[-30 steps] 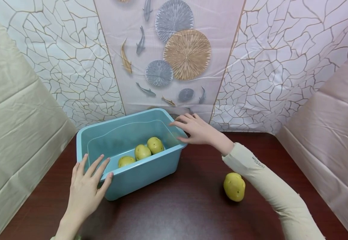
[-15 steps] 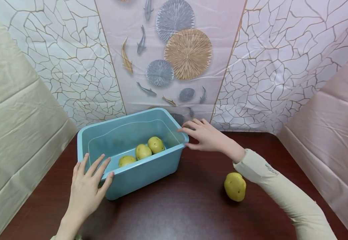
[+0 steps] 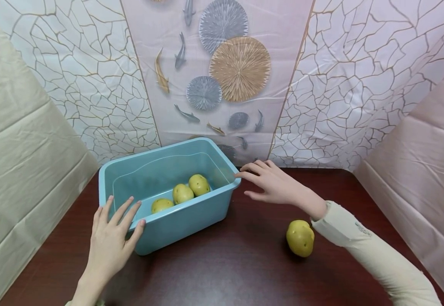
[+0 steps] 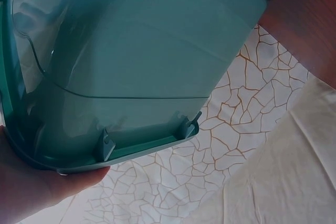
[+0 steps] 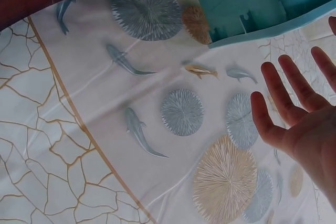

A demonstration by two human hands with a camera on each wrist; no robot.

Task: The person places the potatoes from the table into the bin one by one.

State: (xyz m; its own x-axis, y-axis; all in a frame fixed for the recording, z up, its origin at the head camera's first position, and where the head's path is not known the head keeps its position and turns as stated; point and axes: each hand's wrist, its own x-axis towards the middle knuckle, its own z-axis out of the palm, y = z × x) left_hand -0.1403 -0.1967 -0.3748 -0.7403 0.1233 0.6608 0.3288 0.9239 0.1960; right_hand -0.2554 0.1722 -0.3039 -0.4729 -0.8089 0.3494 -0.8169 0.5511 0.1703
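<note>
A light blue plastic bin (image 3: 183, 225) stands on the table at centre left. Inside it lie three yellow-green, lumpy things that look like potatoes (image 3: 183, 194). My left hand (image 3: 109, 242) is at the bin's near left corner, fingers spread and reaching over the rim. Its thumb lies along the rim's outer side in the left wrist view, where the bin (image 4: 142, 51) hides the other fingers. Just off the bin's right end, my right hand (image 3: 275, 185) holds nothing, its fingers loosely extended. One more potato-like thing (image 3: 300, 238) lies on the table, below and left of the right sleeve.
The dark red-brown table (image 3: 222, 267) runs back to a patterned cloth (image 3: 321, 119) with fish and round motifs. Beige cloth (image 3: 27, 140) hangs on the left side, and pinkish cloth (image 3: 421, 170) on the right.
My right hand has moved right and toward me, from over the bin's right rim to just beside it. The left hand, the bin and the potato-like things stay nearly where they were.
</note>
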